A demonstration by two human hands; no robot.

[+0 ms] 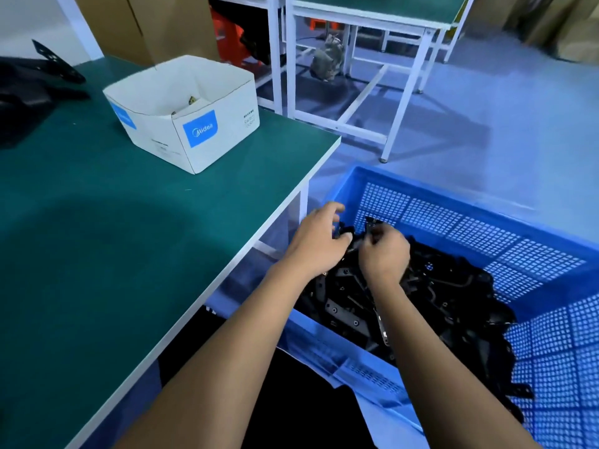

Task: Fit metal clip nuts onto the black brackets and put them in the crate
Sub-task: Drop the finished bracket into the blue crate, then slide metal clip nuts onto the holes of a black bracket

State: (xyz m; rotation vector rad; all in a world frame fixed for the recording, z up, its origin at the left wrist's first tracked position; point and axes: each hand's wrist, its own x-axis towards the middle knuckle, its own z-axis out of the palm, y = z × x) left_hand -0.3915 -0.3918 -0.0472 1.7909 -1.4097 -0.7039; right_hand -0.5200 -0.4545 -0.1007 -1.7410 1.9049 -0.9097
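Over the near-left corner of the blue crate [421, 202], both hands close together above the heap of black brackets [421, 303]. Left hand [319, 244] with fingers curled, seemingly pinching a dark piece at the fingertips; right hand [385, 254] curled round the end of a bracket [371, 226] standing up at about 12 o'clock from the knuckles. Probably the fitting or the drop-in step, though any clip nut in the fingers too small to make out. Next move, by judgement: release of the bracket onto the heap, then a reach back at 10 o'clock to the white carton [181, 115] on the green desk [129, 238], a few brassy clips [191, 100] just visible inside. More black parts [42, 72] at the desk's far-left edge. White-framed bench [372, 17] well beyond at 12 o'clock. Desk edge between crate and carton, so a lift up and over needed; tangled heap liable to snag fingers.
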